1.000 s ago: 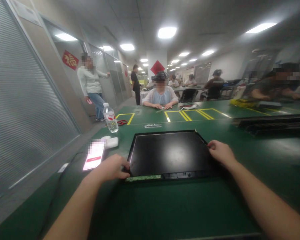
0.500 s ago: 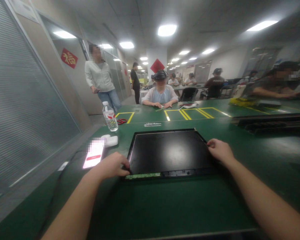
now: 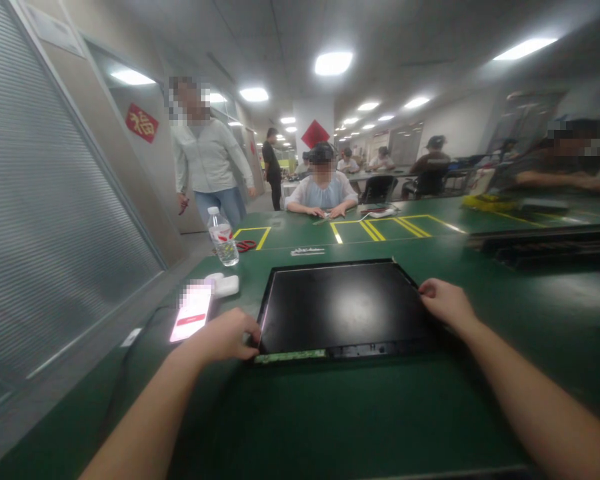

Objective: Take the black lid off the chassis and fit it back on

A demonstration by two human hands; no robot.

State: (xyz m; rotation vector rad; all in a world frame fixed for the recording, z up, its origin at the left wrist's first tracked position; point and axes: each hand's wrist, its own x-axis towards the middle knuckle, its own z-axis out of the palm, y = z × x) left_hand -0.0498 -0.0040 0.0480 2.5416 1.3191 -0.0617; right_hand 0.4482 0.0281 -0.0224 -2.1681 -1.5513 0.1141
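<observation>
A black flat display panel (image 3: 345, 307) lies face up on the green table (image 3: 340, 413). A green circuit strip (image 3: 291, 357) runs along the left part of its near edge. My left hand (image 3: 234, 333) grips the panel's near left corner, thumb and fingers closed around the frame. At the right side, my right hand (image 3: 447, 303) pinches the edge of the frame, its fingers partly hidden behind the panel.
Left of the panel are a lit phone (image 3: 193, 313), a white earbud case (image 3: 226, 287), a water bottle (image 3: 223, 240) and red-handled scissors (image 3: 246, 246). Yellow tape (image 3: 373, 231) marks the far side. A person (image 3: 322, 190) sits opposite; another person (image 3: 211, 160) stands at left.
The view has shifted slightly, and the panel with both hands on it sits a little lower and further right in the picture. The standing person at left has stepped closer.
</observation>
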